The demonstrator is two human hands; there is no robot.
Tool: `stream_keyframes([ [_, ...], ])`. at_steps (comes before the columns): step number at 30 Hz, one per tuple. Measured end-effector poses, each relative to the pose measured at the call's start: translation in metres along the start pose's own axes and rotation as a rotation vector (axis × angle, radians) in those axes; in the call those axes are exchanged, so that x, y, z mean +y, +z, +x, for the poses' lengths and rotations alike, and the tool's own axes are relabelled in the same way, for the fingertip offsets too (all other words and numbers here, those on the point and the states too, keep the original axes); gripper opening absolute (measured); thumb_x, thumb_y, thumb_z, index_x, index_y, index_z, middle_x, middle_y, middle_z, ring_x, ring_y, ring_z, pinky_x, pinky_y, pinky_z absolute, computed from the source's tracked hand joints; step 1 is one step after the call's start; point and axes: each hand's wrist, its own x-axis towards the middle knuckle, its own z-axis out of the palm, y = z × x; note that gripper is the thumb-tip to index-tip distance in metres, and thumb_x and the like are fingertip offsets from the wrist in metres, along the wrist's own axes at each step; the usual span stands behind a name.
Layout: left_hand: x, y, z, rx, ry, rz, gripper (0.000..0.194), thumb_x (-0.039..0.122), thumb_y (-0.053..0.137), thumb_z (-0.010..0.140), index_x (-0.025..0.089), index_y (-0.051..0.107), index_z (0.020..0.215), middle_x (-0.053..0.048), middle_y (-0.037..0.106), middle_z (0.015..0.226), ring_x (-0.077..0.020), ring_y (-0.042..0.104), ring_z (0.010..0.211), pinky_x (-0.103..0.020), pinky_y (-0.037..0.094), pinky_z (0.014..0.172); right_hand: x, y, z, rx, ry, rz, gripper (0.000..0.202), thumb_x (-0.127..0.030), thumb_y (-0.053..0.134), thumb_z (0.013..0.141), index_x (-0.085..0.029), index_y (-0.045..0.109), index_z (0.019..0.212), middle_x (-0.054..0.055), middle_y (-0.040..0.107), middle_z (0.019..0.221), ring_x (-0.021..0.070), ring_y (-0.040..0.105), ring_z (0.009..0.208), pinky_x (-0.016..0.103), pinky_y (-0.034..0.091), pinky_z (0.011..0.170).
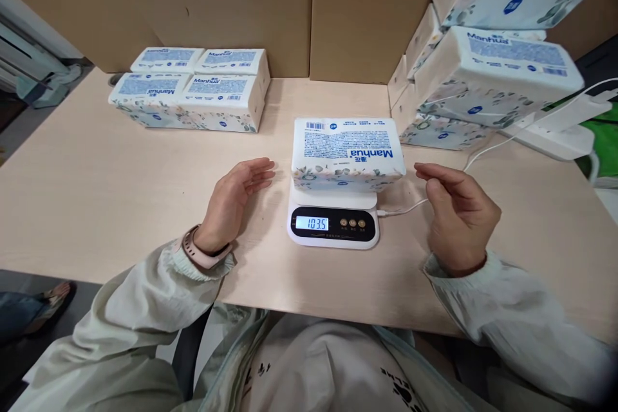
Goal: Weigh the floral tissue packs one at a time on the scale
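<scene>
A white and blue pack of tissues (346,148) with printed leaves rests on the plate of a small white digital scale (294,235), its lettering upside down to me. The lit display (311,224) reads about 103.5; whether there is a decimal point is hard to make out. To the left of the pack is my left hand (236,199), fingers stretched out and touching nothing. My right hand (458,215) hovers to the right of the pack, fingers extended and holding nothing. Both hands are apart from the pack and the scale.
Several tissue packs (190,93) lie grouped at the back left. A taller stack of packs (502,74) stands at the right. Cardboard (241,6) walls off the back. A white cable (405,210) runs from the scale towards a power strip (555,132). Another person's foot (58,296) shows at lower left.
</scene>
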Motion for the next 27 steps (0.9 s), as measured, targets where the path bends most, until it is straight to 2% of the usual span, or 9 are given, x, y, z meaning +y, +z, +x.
stream_keyframes([
  [6,0.002,0.002,-0.001,0.012,-0.012,-0.013,0.036,0.05,0.069,0.101,0.02,0.083,0.116,-0.009,0.08,0.128,-0.0257,0.073,0.12,-0.041,0.056,0.114,0.004,-0.001,0.001,-0.012,-0.075,0.002,0.016,-0.041,0.076,0.1,-0.036,0.086,0.111,0.004,0.084,0.11,0.0278,0.078,0.106,0.052,0.064,0.103],
  [12,0.002,0.0,0.0,0.011,0.034,-0.006,0.035,0.052,0.071,0.1,0.022,0.086,0.112,-0.009,0.081,0.128,-0.027,0.074,0.121,-0.042,0.059,0.109,-0.001,-0.001,-0.001,-0.02,-0.017,0.004,0.015,-0.042,0.075,0.1,-0.034,0.085,0.108,0.005,0.083,0.106,0.0265,0.078,0.101,0.051,0.065,0.102],
  [15,0.006,0.003,-0.003,0.017,0.134,0.058,0.032,0.051,0.072,0.102,0.024,0.088,0.112,-0.007,0.081,0.132,-0.0295,0.071,0.132,-0.046,0.055,0.118,-0.002,0.002,-0.001,-0.01,0.049,0.068,0.017,-0.045,0.078,0.098,-0.033,0.085,0.107,0.004,0.084,0.108,0.0246,0.079,0.1,0.05,0.065,0.104],
  [18,0.01,0.007,-0.004,-0.044,0.198,0.133,0.036,0.052,0.074,0.103,0.025,0.086,0.124,-0.007,0.077,0.143,-0.0323,0.064,0.147,-0.052,0.046,0.131,-0.002,0.009,0.002,-0.028,0.161,0.212,0.028,-0.048,0.081,0.095,-0.033,0.082,0.119,0.003,0.084,0.118,0.0223,0.08,0.106,0.051,0.064,0.109],
  [20,0.012,0.012,-0.003,-0.119,0.209,0.17,0.043,0.054,0.075,0.103,0.026,0.082,0.135,-0.007,0.071,0.153,-0.0338,0.058,0.154,-0.056,0.04,0.136,-0.006,0.015,0.008,-0.079,0.247,0.279,0.039,-0.052,0.081,0.094,-0.035,0.078,0.129,0.002,0.083,0.13,0.023,0.079,0.117,0.053,0.062,0.114],
  [22,0.016,0.016,0.001,-0.219,0.211,0.205,0.052,0.055,0.078,0.101,0.03,0.076,0.146,-0.005,0.063,0.163,-0.0346,0.05,0.16,-0.058,0.035,0.139,-0.014,0.023,0.016,-0.183,0.315,0.273,0.043,-0.057,0.079,0.094,-0.038,0.077,0.132,0.001,0.08,0.139,0.0257,0.076,0.13,0.055,0.06,0.118],
  [25,0.024,0.021,0.009,-0.358,0.238,0.234,0.06,0.053,0.081,0.099,0.035,0.069,0.155,0.0,0.053,0.171,-0.0349,0.04,0.167,-0.059,0.03,0.142,-0.038,0.035,0.03,-0.397,0.338,0.254,0.035,-0.055,0.071,0.099,-0.038,0.079,0.128,-0.001,0.079,0.141,0.0288,0.071,0.14,0.055,0.058,0.121],
  [27,0.033,0.019,0.015,-0.37,0.309,0.222,0.06,0.052,0.081,0.099,0.036,0.068,0.155,0.002,0.052,0.171,-0.0352,0.039,0.167,-0.058,0.031,0.142,-0.061,0.047,0.039,-0.53,0.343,0.29,0.032,-0.049,0.064,0.104,-0.036,0.079,0.128,-0.001,0.079,0.141,0.0289,0.071,0.141,0.055,0.057,0.124],
])
